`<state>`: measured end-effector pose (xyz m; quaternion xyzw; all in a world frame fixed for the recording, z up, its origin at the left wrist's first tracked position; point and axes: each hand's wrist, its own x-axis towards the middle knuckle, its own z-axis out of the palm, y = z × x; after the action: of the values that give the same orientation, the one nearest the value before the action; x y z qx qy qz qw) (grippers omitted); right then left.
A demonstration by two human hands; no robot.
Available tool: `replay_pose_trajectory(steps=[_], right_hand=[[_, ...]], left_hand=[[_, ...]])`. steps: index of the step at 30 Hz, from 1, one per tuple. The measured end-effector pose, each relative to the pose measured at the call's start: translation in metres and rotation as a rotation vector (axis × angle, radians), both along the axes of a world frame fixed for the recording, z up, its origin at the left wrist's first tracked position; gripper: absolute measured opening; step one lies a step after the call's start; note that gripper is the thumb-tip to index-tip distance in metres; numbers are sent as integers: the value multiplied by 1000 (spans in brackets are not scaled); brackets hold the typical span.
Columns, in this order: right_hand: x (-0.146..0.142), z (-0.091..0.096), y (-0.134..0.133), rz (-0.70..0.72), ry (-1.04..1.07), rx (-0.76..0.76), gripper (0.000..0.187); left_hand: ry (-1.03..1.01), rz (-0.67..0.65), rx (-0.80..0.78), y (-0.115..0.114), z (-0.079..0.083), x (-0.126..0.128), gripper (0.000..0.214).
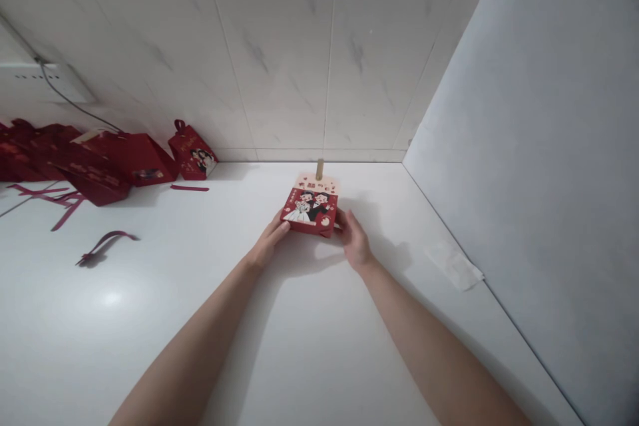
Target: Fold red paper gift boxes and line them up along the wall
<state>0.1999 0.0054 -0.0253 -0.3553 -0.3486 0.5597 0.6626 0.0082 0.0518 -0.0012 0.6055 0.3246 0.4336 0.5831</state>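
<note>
Ok so I had a white table on my feed, small looped red box on it. More red boxes sat left of that, a red strip just in front, curled ribbon front-left, flat white packet well right.

You have a flat white item beside the pale panel at right, and a cable by the socket strip at left

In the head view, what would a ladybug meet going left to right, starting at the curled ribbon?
Curled ribbon, looped red gift box, left hand, red wedding-couple gift box, right hand, crumpled white scrap.
</note>
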Motion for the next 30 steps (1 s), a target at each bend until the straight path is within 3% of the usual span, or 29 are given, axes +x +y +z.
replay_pose_trajectory(steps=[2,4,7,10,17,27,30], right_hand=[[0,5,-4,46,12,41,61],[-1,10,-7,84,-14,100,60],[-3,13,-8,70,-119,132,56],[-4,6,-4,20,-225,73,51],[-2,-6,0,-5,-265,15,37],[-5,-11,2,-3,-334,5,41],[-9,-13,-1,-150,-513,11,51]], left_hand=[[38,-121,34,-2,3,0,60],[126,-151,33,-2,2,-1,54],[231,-58,24,2,-4,-2,42],[204,16,3,5,-10,-2,43],[139,32,-20,5,-7,-1,42],[151,39,-12,4,-6,1,48],[156,82,-36,5,-8,1,49]])
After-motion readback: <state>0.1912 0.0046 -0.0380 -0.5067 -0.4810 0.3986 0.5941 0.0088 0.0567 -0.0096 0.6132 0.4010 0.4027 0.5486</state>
